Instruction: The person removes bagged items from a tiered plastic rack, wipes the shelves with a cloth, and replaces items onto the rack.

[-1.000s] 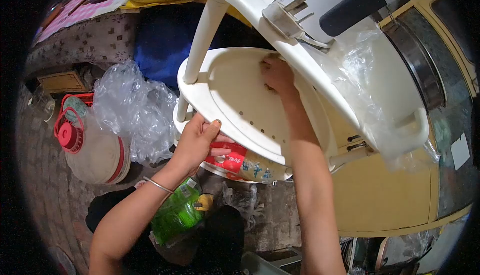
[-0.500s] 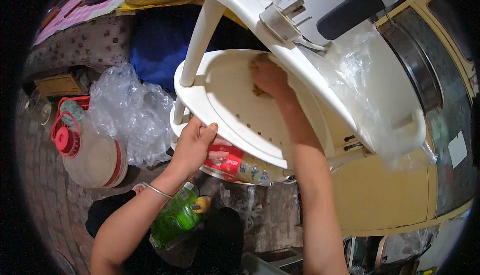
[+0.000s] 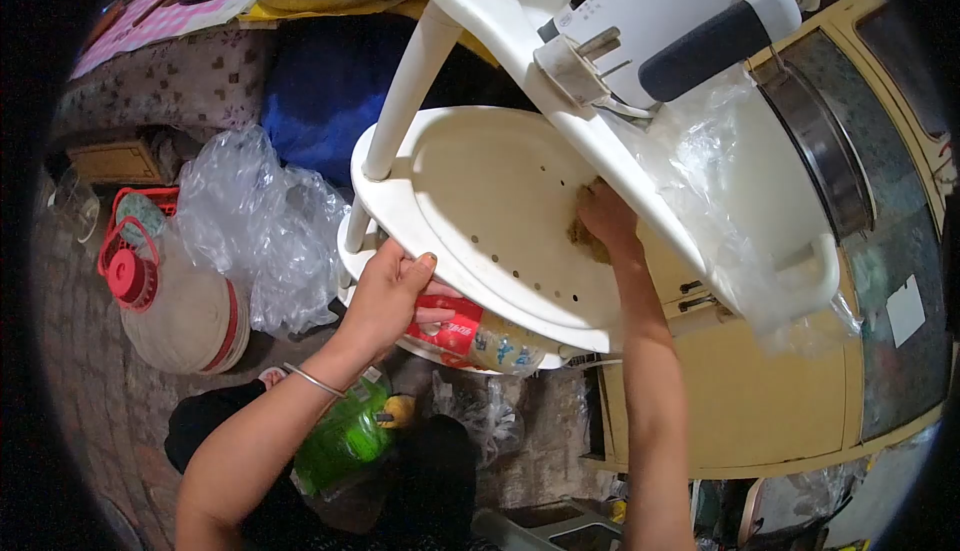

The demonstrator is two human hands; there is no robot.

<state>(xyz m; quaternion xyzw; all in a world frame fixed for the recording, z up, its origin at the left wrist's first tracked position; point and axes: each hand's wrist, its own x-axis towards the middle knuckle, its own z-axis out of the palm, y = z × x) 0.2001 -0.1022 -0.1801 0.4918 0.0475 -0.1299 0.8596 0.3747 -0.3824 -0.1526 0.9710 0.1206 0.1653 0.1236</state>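
A white plastic rack (image 3: 380,166) stands tilted before me, with an oval shelf tray (image 3: 490,186) that has small holes in its floor. My left hand (image 3: 392,283) is closed on the tray's near left rim, thumb on top and fingers beneath. Inside the tray, at its right side, my right hand (image 3: 610,216) presses a brownish-yellow scrubbing pad (image 3: 580,235) against the surface; the pad is partly hidden by the hand. Below the rim, near my left fingers, lies a clear bag with a red label (image 3: 452,331) on a lower shelf.
On the rack's top are a white appliance with a black handle (image 3: 705,51), a plug (image 3: 580,69) and clear plastic (image 3: 700,151). A red-capped jug (image 3: 185,311) and plastic bags (image 3: 265,221) stand left. A green package (image 3: 345,436) lies below; a yellow cabinet (image 3: 740,401) stands right.
My right hand has moved right and a little down across the tray with the scrubbing pad. My left hand keeps its hold on the rim.
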